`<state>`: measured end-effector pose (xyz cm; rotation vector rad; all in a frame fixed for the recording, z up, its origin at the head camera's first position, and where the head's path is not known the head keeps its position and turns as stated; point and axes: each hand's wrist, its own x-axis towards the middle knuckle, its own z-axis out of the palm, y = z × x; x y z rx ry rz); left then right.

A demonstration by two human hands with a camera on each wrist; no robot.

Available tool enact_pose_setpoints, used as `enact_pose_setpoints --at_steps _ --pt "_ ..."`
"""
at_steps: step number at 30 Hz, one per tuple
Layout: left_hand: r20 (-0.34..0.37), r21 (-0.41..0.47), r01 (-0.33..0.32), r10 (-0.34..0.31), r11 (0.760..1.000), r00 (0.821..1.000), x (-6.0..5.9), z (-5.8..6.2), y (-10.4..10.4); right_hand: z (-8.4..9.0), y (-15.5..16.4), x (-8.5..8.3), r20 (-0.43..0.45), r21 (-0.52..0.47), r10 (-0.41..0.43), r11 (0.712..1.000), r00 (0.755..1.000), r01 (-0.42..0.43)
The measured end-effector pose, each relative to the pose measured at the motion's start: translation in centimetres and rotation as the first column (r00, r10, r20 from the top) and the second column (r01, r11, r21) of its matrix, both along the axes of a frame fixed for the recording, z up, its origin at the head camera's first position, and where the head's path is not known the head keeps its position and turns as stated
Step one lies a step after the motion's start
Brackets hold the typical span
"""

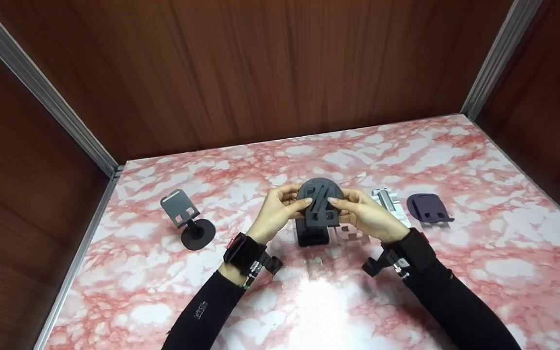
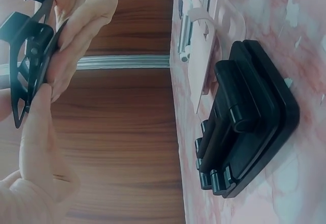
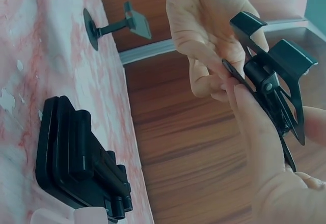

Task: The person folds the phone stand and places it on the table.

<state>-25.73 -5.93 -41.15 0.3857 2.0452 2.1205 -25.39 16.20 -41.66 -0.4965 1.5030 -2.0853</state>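
Both hands, left hand [image 1: 276, 210] and right hand [image 1: 363, 214], pinch the round black phone stand [image 1: 320, 201] by its edges above the tabletop [image 1: 455, 272], over a folded black stand [image 1: 312, 234], so I'd keep thumbs clear of the hinge.

1. The round black stand [image 1: 320, 204], gripped between the left hand [image 1: 277, 213] and right hand [image 1: 365, 215], looks like matt plastic with thin, smooth ribs.
2. Below that stand, the folded black holder [image 1: 312, 234] on the table looks like smooth plastic with a dull sheen.
3. The table [image 1: 479, 253] has a glossy pink-and-white marble pattern that reflects light.
4. Right of the round stand lies a white holder [image 1: 387, 200], seemingly plastic with shiny metal rods.
5. The walls [image 1: 241, 68] behind the table look like brown wood grain, edged with brushed metal strips.
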Motion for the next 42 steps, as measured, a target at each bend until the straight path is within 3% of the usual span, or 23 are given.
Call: enact_pose_setpoints --at_steps 5,10,14,18,22,26,29,33,37,42 --pt "0.03 0.002 0.018 -0.018 1.0 0.999 0.2 0.2 -0.3 0.0 -0.1 0.2 -0.044 0.134 -0.042 0.99 0.998 0.048" --pt "0.015 0.009 0.038 -0.039 0.999 0.999 0.4 0.4 -0.9 0.4 -0.1 0.4 -0.243 0.333 -0.031 0.936 0.97 0.113" --pt "0.008 0.013 0.053 -0.053 0.999 0.999 0.5 0.5 -1.2 0.8 -0.3 0.7 -0.441 0.456 -0.004 0.86 0.897 0.228" --pt "0.003 0.014 0.06 -0.061 0.998 0.998 0.6 0.6 -1.5 1.0 -0.5 1.1 -0.627 0.552 0.029 0.722 0.779 0.418" --pt "0.0 0.005 0.037 -0.037 0.999 0.999 0.4 0.5 -2.0 1.0 -0.6 1.6 -0.726 0.574 0.076 0.614 0.684 0.542" --pt "0.015 -0.002 0.001 -0.001 1.0 1.0 0.1 0.3 -2.6 1.0 -0.5 2.0 -0.765 0.579 0.121 0.56 0.633 0.593" --pt "0.033 0.0 -0.025 0.025 1.0 0.999 -0.3 0.2 -3.2 1.0 -0.4 2.2 -0.794 0.577 0.175 0.517 0.582 0.632" --pt "0.053 0.0 -0.051 0.051 0.999 0.997 -0.7 -0.1 -4.1 1.0 -0.1 2.3 -0.822 0.566 0.233 0.438 0.52 0.698" --pt "0.075 -0.029 -0.064 0.066 0.998 0.995 -1.1 -0.5 -4.9 0.7 0.2 2.2 -0.835 0.549 0.268 0.365 0.48 0.752" --pt "0.124 -0.071 -0.094 0.103 0.993 0.987 -1.4 -1.3 -5.8 0.4 0.6 2.1 -0.841 0.534 0.295 0.307 0.454 0.788"
